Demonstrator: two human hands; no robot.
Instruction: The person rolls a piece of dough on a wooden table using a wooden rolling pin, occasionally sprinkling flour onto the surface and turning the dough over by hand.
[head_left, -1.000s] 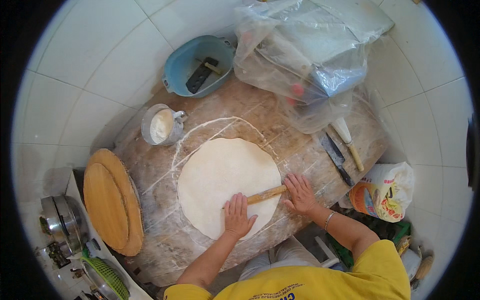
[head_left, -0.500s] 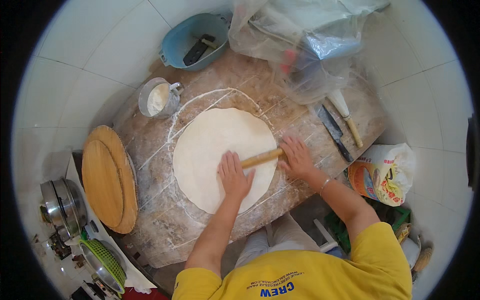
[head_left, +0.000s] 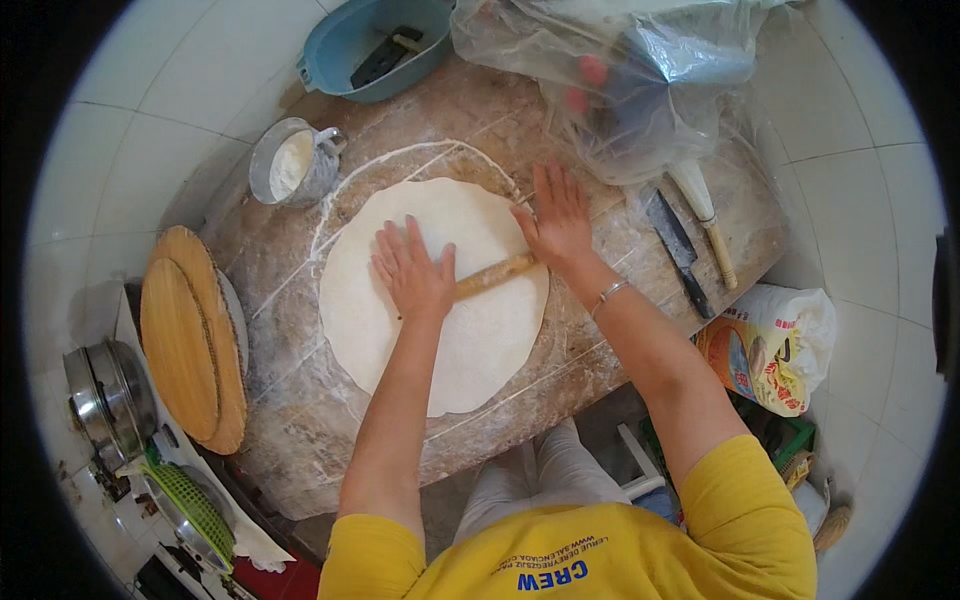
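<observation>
Ok so both hands were apart, palms down w/ fingers straight, not wrapped round anything afaict: left hand [head_left: 415,275] on the rolling pin [head_left: 495,275] over the dough sheet [head_left: 475,345], right hand [head_left: 557,222] at the pin's other end, by the sheet's right edge. Pin lay slantwise on the dough, which sat flat on the floury table [head_left: 275,385]. Imo main risk was uneven pressure = one side too thin, poss a tear. Pin looked shorter than the sheet, so its tip couldve dug a ridge. Flour looked patchy, so sticking was poss too.
</observation>
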